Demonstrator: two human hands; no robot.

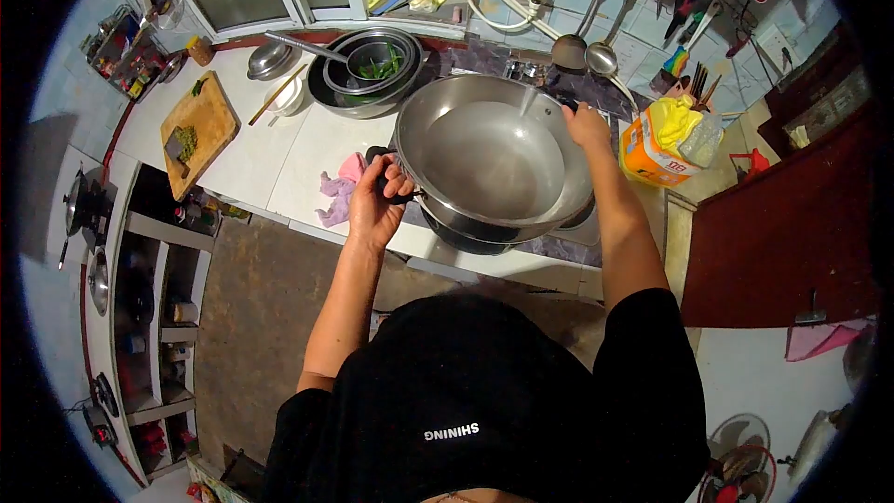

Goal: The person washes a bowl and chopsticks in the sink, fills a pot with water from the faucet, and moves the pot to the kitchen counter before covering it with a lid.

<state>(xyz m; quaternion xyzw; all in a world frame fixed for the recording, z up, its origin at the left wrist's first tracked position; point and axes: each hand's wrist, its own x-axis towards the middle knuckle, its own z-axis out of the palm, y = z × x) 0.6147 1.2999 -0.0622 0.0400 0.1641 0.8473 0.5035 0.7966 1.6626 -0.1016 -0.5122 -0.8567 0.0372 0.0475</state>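
A large stainless-steel wok (438, 93) with two black side handles is in front of me, tilted slightly, with what looks like water (494, 163) in it. My left hand (371, 200) is wrapped round its left handle. On the far right side, my right hand (589, 129) grips the other handle, mostly covering it. A dark round base (466, 240) shows under the wok; whether the two touch I cannot tell. Close to my left hand lies a pink and lilac cloth (338, 191) on the white counter (289, 188).
Nested metal bowls (407, 98) with green vegetables stand behind left. A cutting board (200, 130) holds a knife and chopped greens. Ladles (570, 51) hang on the back wall. An orange container (647, 154) with yellow plastic stands right. A faucet (528, 70) is behind the wok.
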